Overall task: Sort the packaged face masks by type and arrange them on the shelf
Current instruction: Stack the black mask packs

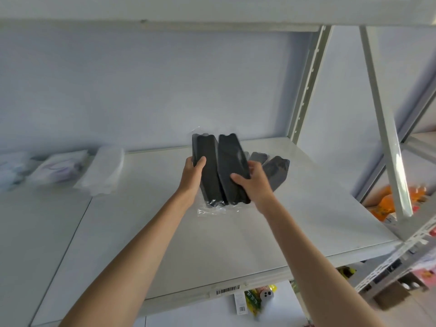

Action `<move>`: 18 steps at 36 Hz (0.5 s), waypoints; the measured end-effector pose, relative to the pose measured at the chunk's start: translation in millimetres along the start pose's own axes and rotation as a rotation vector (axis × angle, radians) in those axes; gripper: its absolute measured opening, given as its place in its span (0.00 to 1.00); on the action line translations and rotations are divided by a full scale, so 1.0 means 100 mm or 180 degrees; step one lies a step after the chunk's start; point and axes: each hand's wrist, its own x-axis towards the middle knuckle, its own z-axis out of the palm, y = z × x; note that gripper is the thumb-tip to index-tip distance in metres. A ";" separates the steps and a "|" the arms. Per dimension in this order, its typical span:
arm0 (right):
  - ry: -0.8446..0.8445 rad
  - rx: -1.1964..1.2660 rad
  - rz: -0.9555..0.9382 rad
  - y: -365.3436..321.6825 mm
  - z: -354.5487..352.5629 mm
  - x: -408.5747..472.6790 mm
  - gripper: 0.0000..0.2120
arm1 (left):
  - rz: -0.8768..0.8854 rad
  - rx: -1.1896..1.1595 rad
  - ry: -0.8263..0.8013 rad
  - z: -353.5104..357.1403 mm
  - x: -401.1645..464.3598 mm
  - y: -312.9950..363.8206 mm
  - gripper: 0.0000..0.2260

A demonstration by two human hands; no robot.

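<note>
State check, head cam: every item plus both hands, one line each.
left hand: grips a black mask pack
right hand: grips another black mask pack
left black mask pack: held, tilted, lower end near the shelf
right black mask pack: held, tilted beside the first
grey-black packs: lying behind the right hand
white packs: lying at left, blurred
shelf: bears the packs
</note>
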 end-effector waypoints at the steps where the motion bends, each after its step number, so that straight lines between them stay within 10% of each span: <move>1: -0.0075 -0.0113 0.0007 0.00 0.08 -0.02 0.25 | -0.0020 -0.0011 -0.0013 0.02 -0.01 0.00 0.12; 10: 0.0082 -0.0862 -0.0010 0.04 0.08 0.15 0.16 | 0.0086 0.0070 0.0019 -0.03 0.00 -0.08 0.10; 14: 0.1111 -0.2727 0.0413 0.21 -0.40 0.37 0.32 | 0.0082 0.0070 0.0083 -0.14 0.05 -0.09 0.10; 18: 0.1027 -0.3464 0.0923 0.36 -0.66 0.42 0.43 | 0.0064 0.0082 0.0103 -0.22 0.09 -0.10 0.11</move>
